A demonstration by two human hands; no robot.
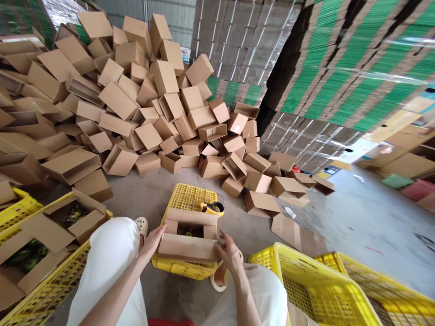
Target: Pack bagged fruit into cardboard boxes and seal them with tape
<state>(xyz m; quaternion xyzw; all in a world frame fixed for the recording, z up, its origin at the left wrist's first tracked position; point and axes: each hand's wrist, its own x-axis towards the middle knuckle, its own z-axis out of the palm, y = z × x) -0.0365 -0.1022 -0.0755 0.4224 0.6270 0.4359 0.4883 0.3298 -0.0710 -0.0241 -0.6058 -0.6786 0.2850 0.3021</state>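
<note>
Hands [152, 242] touch carton [188, 246] — label [185, 56] (distant) illegible.

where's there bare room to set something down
The low yellow crate has a bare patch beyond the open box, left of the tape dispenser. Wider bare floor stretches right of the box pile, past the flattened cardboard. Crowded: the left, where opened boxes fill another crate.

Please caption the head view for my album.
Left hand and right hand flank an open box on a yellow crate before heaped cartons.
</note>
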